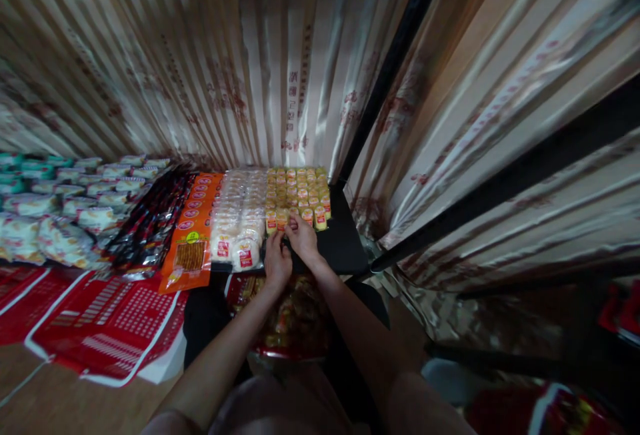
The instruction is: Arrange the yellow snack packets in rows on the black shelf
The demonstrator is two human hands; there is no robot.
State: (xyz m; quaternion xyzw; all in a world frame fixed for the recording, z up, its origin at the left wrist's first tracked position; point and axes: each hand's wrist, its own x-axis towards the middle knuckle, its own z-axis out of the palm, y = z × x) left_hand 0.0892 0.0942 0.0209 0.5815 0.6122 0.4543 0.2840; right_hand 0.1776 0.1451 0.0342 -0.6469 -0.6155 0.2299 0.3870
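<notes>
Small yellow snack packets (305,185) with red-and-white labels stand in tight rows on a black shelf (345,245). At the front of these rows my two hands come together. My right hand (303,238) has its thumb and fingertips pinched on one yellow packet (283,217). My left hand (278,260), fingers curled, meets the lower edge of the same packet; its fingertips are partly hidden. Clear-wrapped white round snacks (245,253) with red labels lie in rows just left of my hands. Beside them is an orange snack bag (193,235).
Dark shiny packets (150,228) and white and green packages (75,211) fill the shelf's left side. Red shopping baskets (110,321) sit below. Between my legs is a red container (295,355) of wrapped items. Black poles (385,75) and pale curtains (280,55) close off the back.
</notes>
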